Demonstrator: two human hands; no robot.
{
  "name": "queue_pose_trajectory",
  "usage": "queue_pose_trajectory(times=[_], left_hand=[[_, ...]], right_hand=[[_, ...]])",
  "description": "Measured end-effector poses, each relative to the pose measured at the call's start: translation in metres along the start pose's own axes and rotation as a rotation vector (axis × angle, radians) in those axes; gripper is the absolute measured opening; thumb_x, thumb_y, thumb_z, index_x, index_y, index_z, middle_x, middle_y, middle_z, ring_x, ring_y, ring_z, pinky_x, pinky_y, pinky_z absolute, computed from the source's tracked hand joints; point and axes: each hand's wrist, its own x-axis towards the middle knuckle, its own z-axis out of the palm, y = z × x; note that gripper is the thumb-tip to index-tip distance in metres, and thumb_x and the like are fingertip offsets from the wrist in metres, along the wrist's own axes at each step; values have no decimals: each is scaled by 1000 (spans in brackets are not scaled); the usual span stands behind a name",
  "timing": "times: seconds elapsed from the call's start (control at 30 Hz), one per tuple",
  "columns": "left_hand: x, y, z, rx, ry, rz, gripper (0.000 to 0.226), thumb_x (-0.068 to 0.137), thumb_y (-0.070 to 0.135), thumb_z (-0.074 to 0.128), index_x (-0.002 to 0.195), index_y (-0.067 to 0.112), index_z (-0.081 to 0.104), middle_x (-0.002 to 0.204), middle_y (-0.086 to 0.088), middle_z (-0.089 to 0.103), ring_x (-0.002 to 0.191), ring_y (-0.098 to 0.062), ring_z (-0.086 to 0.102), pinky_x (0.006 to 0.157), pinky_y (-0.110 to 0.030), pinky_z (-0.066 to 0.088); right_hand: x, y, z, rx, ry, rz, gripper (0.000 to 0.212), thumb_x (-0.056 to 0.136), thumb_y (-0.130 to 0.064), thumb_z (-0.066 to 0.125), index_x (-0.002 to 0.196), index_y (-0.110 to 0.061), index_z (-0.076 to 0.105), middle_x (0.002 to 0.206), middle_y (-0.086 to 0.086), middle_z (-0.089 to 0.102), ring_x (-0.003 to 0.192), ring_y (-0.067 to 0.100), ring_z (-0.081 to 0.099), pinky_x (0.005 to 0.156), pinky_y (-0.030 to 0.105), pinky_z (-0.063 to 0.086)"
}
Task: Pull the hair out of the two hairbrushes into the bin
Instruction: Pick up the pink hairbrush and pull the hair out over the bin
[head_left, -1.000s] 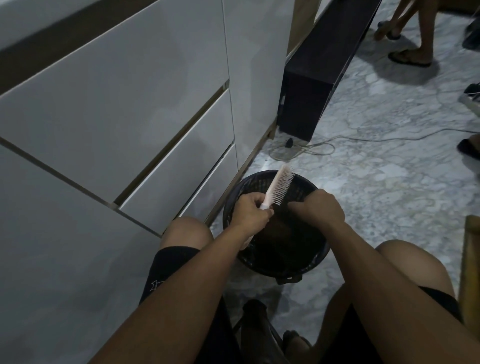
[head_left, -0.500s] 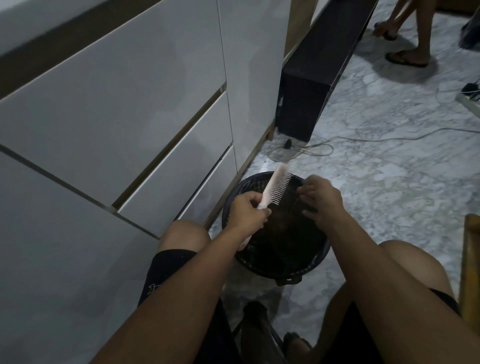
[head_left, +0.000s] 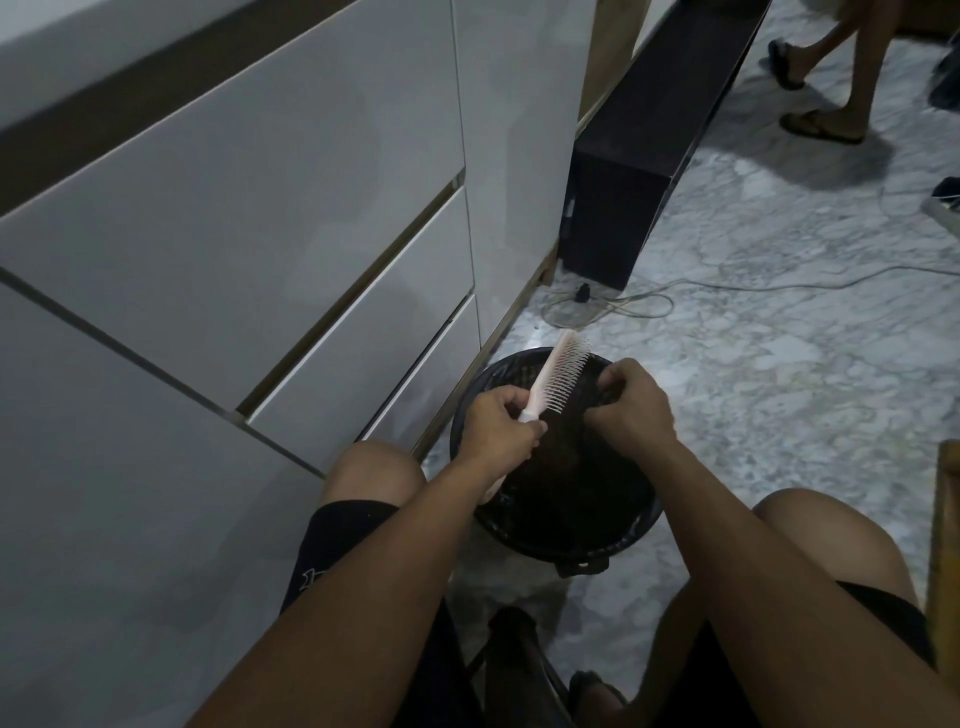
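Pale pink plastic: one hairbrush (head_left: 555, 379) held by the handle, left hand (head_left: 498, 428) wrapped tight around it, grip closed on the handle end. Long axis runs up and away from that fist, bristles facing right. Right hand (head_left: 631, 408) sits just beside the bristle rows, fingertips (head_left: 605, 382) pressed together as if pinching; whether hair is caught between them cannot be told in this dim light. Right hand is the nearer one to the bristles. Both hands hang directly over the black bin (head_left: 558, 540) on the marble floor (head_left: 779, 374). Count: one hairbrush visible, second not in view; one bin.
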Motion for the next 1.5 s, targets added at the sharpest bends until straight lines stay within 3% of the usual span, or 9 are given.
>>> queue_pose_trajectory(times=[0.13,0.37,0.53,0.77,0.9,1.0,1.1,1.27,1.5], left_hand=[[-1,1,0,-17,-19,5,29,81,2,73,107,12,68,98,-9,70,69,-19,70,62,-34,61],[-2,1,-2,5,39,-8,27,80,2,72,105,12,70,93,-8,71,71,-22,68,68,-41,62],[0,-1,-7,29,122,-49,28,79,7,74,106,11,70,99,-7,71,84,-28,71,77,-44,61],[-1,-1,-9,-20,90,-76,27,84,1,70,110,5,66,97,-12,69,70,-22,68,68,-40,62],[-2,-2,-8,-23,69,-81,28,84,1,69,112,6,65,97,-11,69,71,-20,69,67,-37,62],[-3,-3,-7,-23,57,-77,29,83,1,70,112,6,65,97,-11,69,69,-19,68,66,-36,62],[-3,-4,-6,-19,43,-76,31,82,2,72,112,8,65,98,-10,69,70,-19,70,66,-36,63],[-4,-3,-3,-40,24,-90,29,82,1,71,108,11,65,97,-8,69,69,-18,70,67,-37,63],[-7,-2,-2,1,-29,-85,35,83,1,71,116,5,64,106,-13,70,75,-22,72,67,-36,62]], right_hand=[[-1,-2,5,306,-292,112,81,65,1,63,141,-13,38,119,4,67,108,24,62,89,42,54],[-6,-8,-3,254,-420,70,12,86,-12,63,92,-12,73,77,4,68,70,13,60,58,23,40],[8,3,1,197,-237,80,32,93,-18,54,64,-18,68,64,2,57,70,22,55,70,35,46],[6,8,2,-170,-103,32,15,88,-24,60,93,-21,74,110,8,70,110,30,59,95,37,42],[5,12,1,-536,-202,122,25,82,-41,63,87,-18,58,116,11,62,120,36,49,108,59,24],[1,11,-1,-679,-215,120,38,82,-48,63,100,-15,58,115,10,61,121,36,51,109,62,20],[-5,7,-4,-764,-187,70,28,82,-29,63,106,-16,60,104,6,62,108,31,60,106,55,33],[-4,4,-7,-492,7,-69,21,80,-19,62,97,-9,69,102,12,69,95,32,66,75,35,51],[-2,2,-3,-133,64,-178,14,80,-29,72,84,-16,77,74,2,72,87,22,69,82,30,52]])
